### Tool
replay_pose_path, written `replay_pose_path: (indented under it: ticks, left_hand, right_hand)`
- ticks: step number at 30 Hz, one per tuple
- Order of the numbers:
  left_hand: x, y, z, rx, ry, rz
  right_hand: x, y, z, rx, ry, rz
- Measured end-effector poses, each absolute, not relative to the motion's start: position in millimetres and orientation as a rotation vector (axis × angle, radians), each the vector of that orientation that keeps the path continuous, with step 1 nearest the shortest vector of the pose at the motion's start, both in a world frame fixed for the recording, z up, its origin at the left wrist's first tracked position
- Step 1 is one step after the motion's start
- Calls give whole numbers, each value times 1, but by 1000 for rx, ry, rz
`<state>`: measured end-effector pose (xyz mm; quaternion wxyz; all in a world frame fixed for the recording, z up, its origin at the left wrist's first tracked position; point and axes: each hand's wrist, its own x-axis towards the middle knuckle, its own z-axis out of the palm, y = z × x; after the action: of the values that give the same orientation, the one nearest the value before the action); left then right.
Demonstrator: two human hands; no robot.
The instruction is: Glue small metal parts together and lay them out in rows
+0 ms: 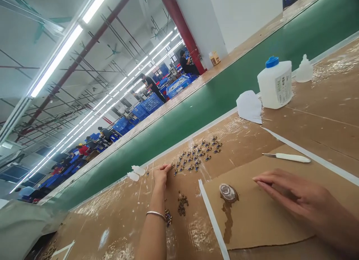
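My left hand (pixel 161 175) reaches out over the cardboard-covered bench (pixel 322 114), its fingertips pinched at the near end of rows of several small blue-and-brass parts (pixel 198 153); what it pinches is too small to make out. A silver bangle sits on that wrist. A small heap of the same parts (pixel 182 206) lies beside my forearm, with a few more (pixel 168 217) against it. My right hand (pixel 297 200) rests flat on a loose cardboard sheet (pixel 260 222), fingers stretched out together and holding nothing. A small clear round dish (pixel 227 192) sits just ahead of its fingertips, with a wet stain below it.
A white-handled knife (pixel 287 157) lies beyond my right hand. A white bottle with a blue cap (pixel 275 83), a small clear bottle (pixel 304 69) and a white paper piece (pixel 249 107) stand farther back. A green conveyor belt (pixel 213 99) runs along the bench. Other workers stand among blue crates in the distance.
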<state>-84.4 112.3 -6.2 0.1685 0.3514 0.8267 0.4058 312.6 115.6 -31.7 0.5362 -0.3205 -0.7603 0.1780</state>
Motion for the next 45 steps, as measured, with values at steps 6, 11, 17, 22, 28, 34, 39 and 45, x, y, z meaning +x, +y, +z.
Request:
replay_pose_path:
  ticks: [6,11,17,22,28,34,39,45]
  left_hand:
    - [-65,45,8,1331,2378,980]
    - [-36,-4,-2,1622,2343,886]
    - [-34,-8,-5,1848,2299,801]
    - [-30,-2,-6,2017,2318,691]
    - [-16,-13,5,2077,2445,571]
    - [38,-58,-11,2083,2785,252]
    - [67,-62,-34,2039,2998,36]
    - [60,-73,-39,1970,2933,378]
  right_hand:
    - [316,114,-44,-811,-1828,487]
    - [317,111,-49,-876,-1803,570]
    - [318,110,-44,-953,-1798,637]
    - [319,110,-42,-954,-1831,612]
    - [318,114,-38,-874,-1840,557]
    - [317,108,-28,-847,-1857,601]
    - [319,107,-36,-851,-1861,658]
    - [320,108,-41,-871,-1881,686]
